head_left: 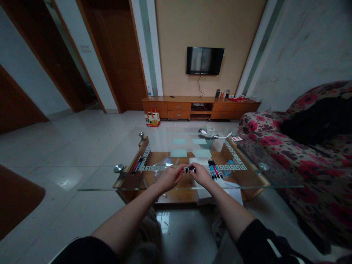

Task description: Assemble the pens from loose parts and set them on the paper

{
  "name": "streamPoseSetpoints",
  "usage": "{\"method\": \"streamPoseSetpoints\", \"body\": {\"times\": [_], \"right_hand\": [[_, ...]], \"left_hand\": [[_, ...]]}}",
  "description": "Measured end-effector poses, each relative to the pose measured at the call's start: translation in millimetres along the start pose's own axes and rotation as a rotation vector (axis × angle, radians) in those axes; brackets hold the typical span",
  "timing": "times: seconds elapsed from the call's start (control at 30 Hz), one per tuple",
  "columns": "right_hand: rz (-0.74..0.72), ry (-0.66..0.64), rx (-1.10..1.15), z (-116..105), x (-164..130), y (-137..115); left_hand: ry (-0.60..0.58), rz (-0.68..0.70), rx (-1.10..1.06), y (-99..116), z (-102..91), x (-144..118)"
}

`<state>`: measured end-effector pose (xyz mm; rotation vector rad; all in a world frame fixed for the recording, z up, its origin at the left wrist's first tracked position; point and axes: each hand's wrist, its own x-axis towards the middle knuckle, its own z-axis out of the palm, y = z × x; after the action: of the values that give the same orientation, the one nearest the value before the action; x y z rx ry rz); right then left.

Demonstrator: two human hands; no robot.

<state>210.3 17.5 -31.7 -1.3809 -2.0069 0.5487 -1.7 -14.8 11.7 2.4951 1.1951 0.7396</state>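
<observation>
Above the near part of the glass table (104, 179), my left hand (171, 178) and my right hand (200, 174) meet with their fingers pinched. Between the fingertips is a small dark-and-pale piece (186, 169), too small to name. Both hands appear to touch it. Just right of my right hand lies a row of several pens (215, 169) in blue, black and red. A few more pens (136, 167) lie at the left side of the table. Clear plastic wrapping (162, 165) shows beside my left hand, partly covered by it.
A plastic bottle (227, 168) is to the right of the pens. Below the glass, at the right, is a white box (204, 197). Beyond the table stand a lined wastebasket (208, 136) and a paper bag (152, 119). A flowered sofa (275, 146) borders the right side.
</observation>
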Motion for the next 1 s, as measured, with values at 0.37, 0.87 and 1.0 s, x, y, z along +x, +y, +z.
{"method": "streamPoseSetpoints", "body": {"times": [0.37, 0.87, 1.0], "right_hand": [[0.021, 0.000, 0.003, 0.6, 0.2, 3.1], [0.036, -0.005, -0.033, 5.0, 0.1, 6.8], [0.028, 0.003, -0.047, 3.2, -0.2, 7.2]], "left_hand": [[0.005, -0.007, -0.017, 2.5, -1.2, -0.2], [-0.002, -0.004, 0.001, 5.3, -3.4, 0.4], [-0.002, -0.003, -0.006, 3.7, -3.5, 0.0]]}}
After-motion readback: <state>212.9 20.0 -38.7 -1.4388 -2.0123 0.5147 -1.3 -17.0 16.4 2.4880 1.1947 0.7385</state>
